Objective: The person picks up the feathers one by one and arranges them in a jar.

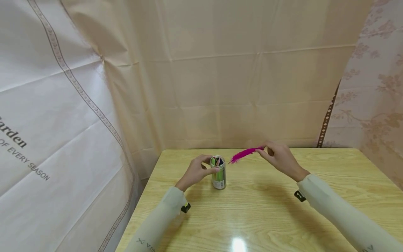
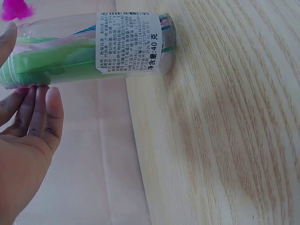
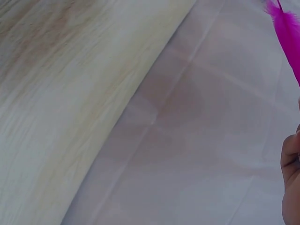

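A clear plastic jar (image 1: 219,176) with a white printed label (image 2: 129,43) stands upright on the table. Inside it are green, pink and dark feathers (image 2: 56,63), their tops near the open mouth. My left hand (image 1: 196,171) grips the jar near its rim, thumb on the near side and fingers round the far side. To the right, my right hand (image 1: 281,158) pinches a magenta feather (image 1: 245,154) by one end. The feather's fluffy end points left and slightly down, just right of the jar's mouth and apart from it. In the right wrist view the right hand is mostly cut off.
The wooden table (image 1: 252,217) carries the jar near its back left part. Behind its far edge hangs a beige cloth (image 1: 214,87). A white printed cloth (image 1: 63,140) hangs along the left side, and a flowered one (image 1: 377,87) on the right.
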Motion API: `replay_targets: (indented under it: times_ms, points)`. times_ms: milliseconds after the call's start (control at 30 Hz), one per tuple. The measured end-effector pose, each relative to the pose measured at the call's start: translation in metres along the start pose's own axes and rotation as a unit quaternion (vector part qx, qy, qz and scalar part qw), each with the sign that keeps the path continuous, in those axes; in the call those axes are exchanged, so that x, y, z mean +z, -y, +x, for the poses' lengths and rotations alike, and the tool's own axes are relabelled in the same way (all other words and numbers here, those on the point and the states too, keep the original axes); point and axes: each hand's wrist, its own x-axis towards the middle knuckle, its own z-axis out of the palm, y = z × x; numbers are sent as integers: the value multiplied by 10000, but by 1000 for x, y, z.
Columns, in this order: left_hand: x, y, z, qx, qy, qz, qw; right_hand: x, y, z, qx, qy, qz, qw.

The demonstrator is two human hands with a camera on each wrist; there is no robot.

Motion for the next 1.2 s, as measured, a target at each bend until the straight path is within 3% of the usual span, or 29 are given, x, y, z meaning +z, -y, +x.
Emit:
replay_targets:
  times_ms: [567, 1200]
  points:
    - [1, 0, 0, 36, -68, 26, 10000, 15, 13, 30, -309, 48, 236, 9992]
    - [0, 0, 0, -3, -12, -85, 10000, 32, 25, 55, -1449, 486, 8, 9883]
